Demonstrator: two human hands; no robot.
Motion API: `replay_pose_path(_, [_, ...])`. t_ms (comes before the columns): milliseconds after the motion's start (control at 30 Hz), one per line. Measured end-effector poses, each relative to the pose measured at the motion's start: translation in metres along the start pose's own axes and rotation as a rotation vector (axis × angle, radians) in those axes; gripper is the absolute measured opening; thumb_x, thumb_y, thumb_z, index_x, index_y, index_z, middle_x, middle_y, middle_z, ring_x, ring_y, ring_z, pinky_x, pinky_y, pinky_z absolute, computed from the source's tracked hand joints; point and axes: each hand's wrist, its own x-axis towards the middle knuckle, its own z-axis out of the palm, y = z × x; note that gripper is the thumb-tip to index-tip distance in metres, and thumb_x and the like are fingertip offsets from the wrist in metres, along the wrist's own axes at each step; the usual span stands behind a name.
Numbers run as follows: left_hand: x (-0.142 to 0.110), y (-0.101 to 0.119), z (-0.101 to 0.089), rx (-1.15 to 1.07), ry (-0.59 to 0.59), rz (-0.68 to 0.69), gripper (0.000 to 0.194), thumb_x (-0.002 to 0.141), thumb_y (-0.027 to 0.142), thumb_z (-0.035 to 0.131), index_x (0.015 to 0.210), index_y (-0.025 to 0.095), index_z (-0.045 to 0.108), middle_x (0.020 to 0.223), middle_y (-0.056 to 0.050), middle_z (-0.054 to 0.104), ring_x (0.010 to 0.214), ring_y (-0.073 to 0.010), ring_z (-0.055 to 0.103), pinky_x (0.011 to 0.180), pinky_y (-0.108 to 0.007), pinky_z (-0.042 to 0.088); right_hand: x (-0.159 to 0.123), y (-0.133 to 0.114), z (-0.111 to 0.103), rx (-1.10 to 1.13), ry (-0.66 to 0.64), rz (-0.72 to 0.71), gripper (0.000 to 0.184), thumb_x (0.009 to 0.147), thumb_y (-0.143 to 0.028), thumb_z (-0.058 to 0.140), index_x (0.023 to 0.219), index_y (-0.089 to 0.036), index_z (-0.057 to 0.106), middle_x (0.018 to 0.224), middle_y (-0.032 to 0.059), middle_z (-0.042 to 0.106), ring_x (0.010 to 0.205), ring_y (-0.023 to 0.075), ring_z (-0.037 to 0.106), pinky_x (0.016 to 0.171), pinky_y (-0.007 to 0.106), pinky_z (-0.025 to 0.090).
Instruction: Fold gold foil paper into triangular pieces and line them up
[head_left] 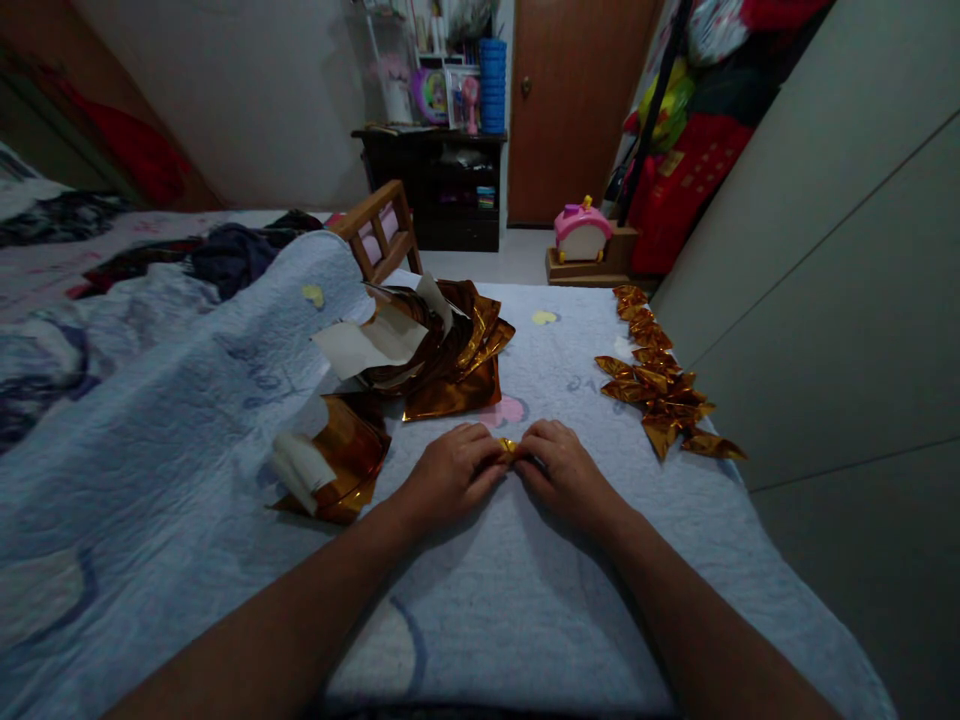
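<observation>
Lying at the far left, dark rumpled clothes (236,260) are bunched beside a pale-blue quilt (187,430). On the quilt, a smaller pile of gold foil sheets (352,450) is set near, its pale-backed top curled over; just beyond it, slightly right, a larger fanned stack (442,355) is spread. At the centre, a small folded gold foil piece (508,450) is pinched at its left end by the left hand (456,465) and at its right by the right hand (566,470), the fingers of both curled close to the thumbs. Whether the quilt is touched by it cannot be told. Farther right, folded gold foil pieces (656,385) are heaped along the quilt's edge.
</observation>
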Motion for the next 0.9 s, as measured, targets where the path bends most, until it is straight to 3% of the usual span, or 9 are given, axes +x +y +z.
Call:
replay_pose_path(333, [0.0018, -0.0005, 0.0020, -0.176, 0.003, -0.133, 0.011, 0.090, 0.018, 0.060, 0.090, 0.018, 0.070, 0.085, -0.003, 0.070, 0.078, -0.0165, 0.063, 0.070, -0.027, 0.045, 0.0015, 0.0002, 0.0017, 0.030, 0.007, 0.047, 0.012, 0.093, -0.012, 0.058, 0.089, -0.018, 0.068, 0.097, 0.0063, 0.062, 0.094, 0.0213, 0.053, 0.086, 0.038, 0.041])
replay_pose_path(700, [0.0036, 0.0009, 0.0064, -0.034, 0.005, -0.131, 0.024, 0.099, 0.029, 0.053, 0.083, 0.017, 0.066, 0.082, -0.004, 0.065, 0.078, -0.0180, 0.060, 0.071, -0.029, 0.043, 0.0037, 0.0008, 0.0052, -0.031, 0.015, 0.117, 0.010, 0.093, -0.016, 0.059, 0.086, -0.019, 0.066, 0.096, 0.0061, 0.060, 0.092, 0.0215, 0.052, 0.085, 0.038, 0.039])
replay_pose_path(900, [0.0031, -0.0021, 0.0105, 0.014, 0.002, -0.182, 0.020, 0.099, 0.029, 0.053, 0.087, 0.018, 0.064, 0.087, -0.005, 0.068, 0.083, -0.0199, 0.063, 0.076, -0.030, 0.044, 0.0042, -0.0007, 0.0036, -0.031, 0.006, 0.123, 0.011, 0.094, -0.016, 0.058, 0.086, -0.019, 0.065, 0.096, 0.0064, 0.060, 0.093, 0.0215, 0.051, 0.085, 0.037, 0.039])
